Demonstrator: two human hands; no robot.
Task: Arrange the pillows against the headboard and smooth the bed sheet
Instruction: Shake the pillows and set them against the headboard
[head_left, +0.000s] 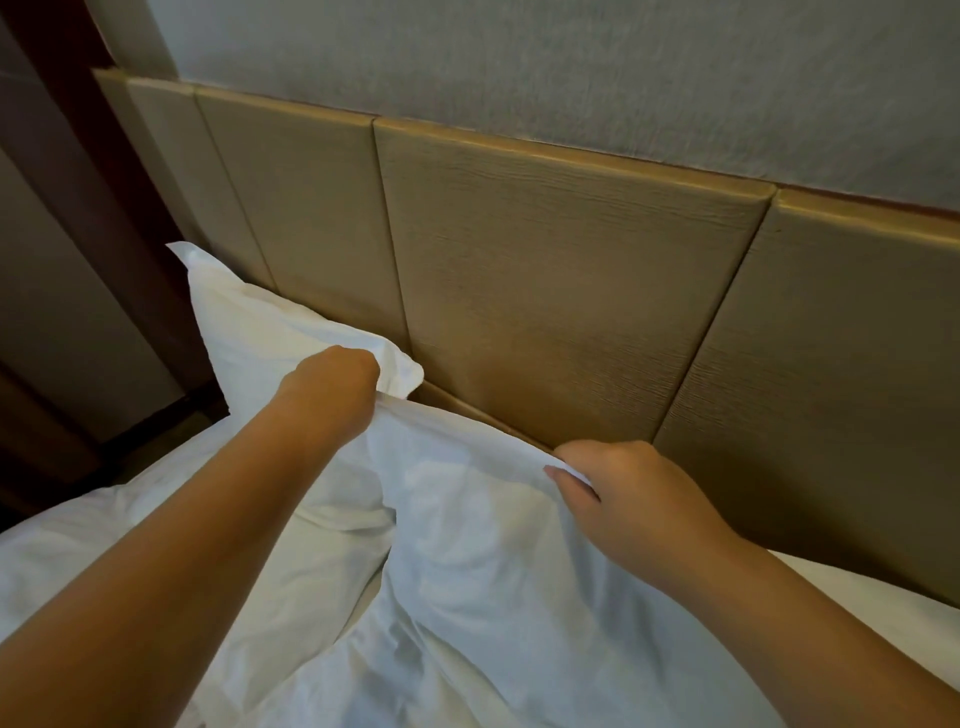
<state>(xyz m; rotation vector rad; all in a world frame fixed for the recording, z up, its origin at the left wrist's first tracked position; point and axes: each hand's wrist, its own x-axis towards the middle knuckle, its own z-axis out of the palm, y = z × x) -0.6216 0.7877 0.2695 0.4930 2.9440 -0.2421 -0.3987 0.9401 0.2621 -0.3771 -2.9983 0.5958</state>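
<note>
A white pillow (249, 322) leans upright against the tan padded headboard (561, 291) at the left. In front of me a second white pillow (483, 571) is lifted by its top edge. My left hand (332, 384) grips that edge near its left corner, right beside the first pillow's lower corner. My right hand (628, 493) pinches the same edge further right, close to the headboard. The white bed sheet (78, 561) lies wrinkled beneath my left forearm.
The headboard is made of several tan panels under a grey textured wall (571, 67). Dark wooden trim (67, 171) and a shadowed gap run along the bed's left side. A strip of white mattress (883, 613) shows at the right.
</note>
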